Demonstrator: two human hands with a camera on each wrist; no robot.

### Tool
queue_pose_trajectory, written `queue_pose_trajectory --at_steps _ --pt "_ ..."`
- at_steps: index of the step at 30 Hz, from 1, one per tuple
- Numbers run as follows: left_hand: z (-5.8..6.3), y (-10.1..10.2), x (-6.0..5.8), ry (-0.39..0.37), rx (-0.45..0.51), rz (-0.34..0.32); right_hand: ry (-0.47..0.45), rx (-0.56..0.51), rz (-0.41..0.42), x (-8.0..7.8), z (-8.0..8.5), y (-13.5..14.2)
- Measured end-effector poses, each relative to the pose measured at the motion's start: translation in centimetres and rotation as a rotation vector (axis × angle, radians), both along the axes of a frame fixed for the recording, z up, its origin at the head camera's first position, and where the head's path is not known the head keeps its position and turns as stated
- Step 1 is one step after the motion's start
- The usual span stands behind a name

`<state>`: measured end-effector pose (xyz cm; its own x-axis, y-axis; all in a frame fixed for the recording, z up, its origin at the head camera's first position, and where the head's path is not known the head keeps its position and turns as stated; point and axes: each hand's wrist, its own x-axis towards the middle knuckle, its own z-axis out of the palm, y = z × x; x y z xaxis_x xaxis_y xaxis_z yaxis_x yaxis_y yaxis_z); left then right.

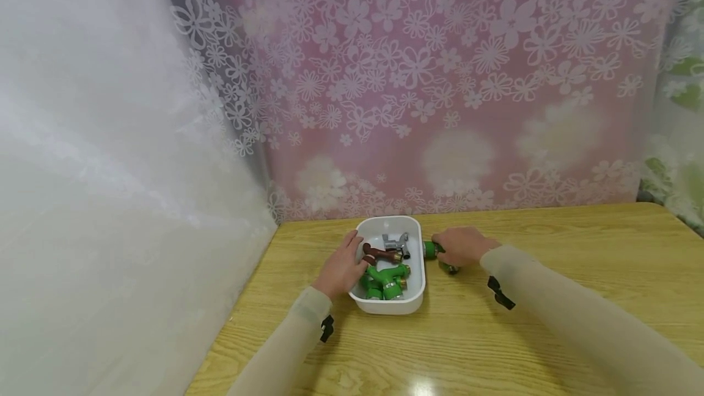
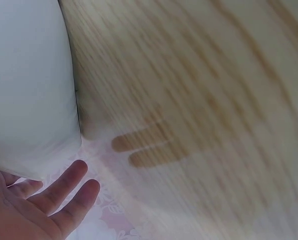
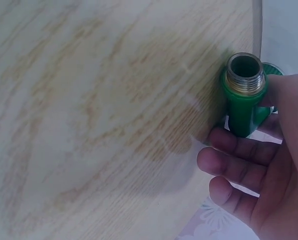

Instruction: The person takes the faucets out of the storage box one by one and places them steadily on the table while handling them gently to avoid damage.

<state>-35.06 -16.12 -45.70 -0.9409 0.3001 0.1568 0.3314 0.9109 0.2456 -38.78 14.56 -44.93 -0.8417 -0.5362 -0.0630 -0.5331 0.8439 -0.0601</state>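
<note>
My left hand (image 1: pixel 342 271) holds the left rim of a white plastic tub (image 1: pixel 420 289), thumb over the edge and fingers along the outside. In the left wrist view, the outer fingers stretch loosely past the tub's wall (image 2: pixel 31 85). Just right of the tub, my right hand (image 1: pixel 462 246) pinches a green branched pipe fitting (image 3: pixel 243 107) between thumb and forefinger, close to the table. Its threaded metal end faces up in the right wrist view; the hand covers part of it. Inside the tub lie several green fittings (image 1: pixel 392 280), brown fittings (image 1: pixel 382 253) and a silver one (image 1: pixel 397 243).
The tub stands on a wood-grain table (image 1: pixel 385 353). White sheeting (image 1: pixel 110 170) hangs along the left side, and a pink flowered curtain (image 1: pixel 412 109) hangs behind the table's back edge.
</note>
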Motion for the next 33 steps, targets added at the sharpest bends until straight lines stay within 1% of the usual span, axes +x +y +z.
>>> queue_pose_trajectory --at_steps 7,12,19,23,28,33 --pt "-0.1 -0.2 0.2 -0.010 0.004 0.017 -0.024 0.006 -0.021 -0.3 -0.3 -0.2" --pt "0.0 -0.2 0.3 -0.010 -0.012 0.022 -0.026 0.017 -0.030 -0.2 0.0 -0.4" --pt "0.2 -0.2 0.4 -0.008 -0.004 0.014 -0.017 0.004 -0.014 0.4 1.5 -0.4" --pt "0.2 -0.2 0.4 -0.004 -0.016 0.014 -0.012 0.005 0.002 0.7 2.5 -0.4" --pt "0.4 -0.2 0.4 -0.009 -0.007 0.012 0.041 0.002 0.054 1.1 3.7 -0.6" --pt "0.3 -0.1 0.3 -0.016 0.001 0.003 0.067 -0.004 0.111 2.0 5.3 -1.2"
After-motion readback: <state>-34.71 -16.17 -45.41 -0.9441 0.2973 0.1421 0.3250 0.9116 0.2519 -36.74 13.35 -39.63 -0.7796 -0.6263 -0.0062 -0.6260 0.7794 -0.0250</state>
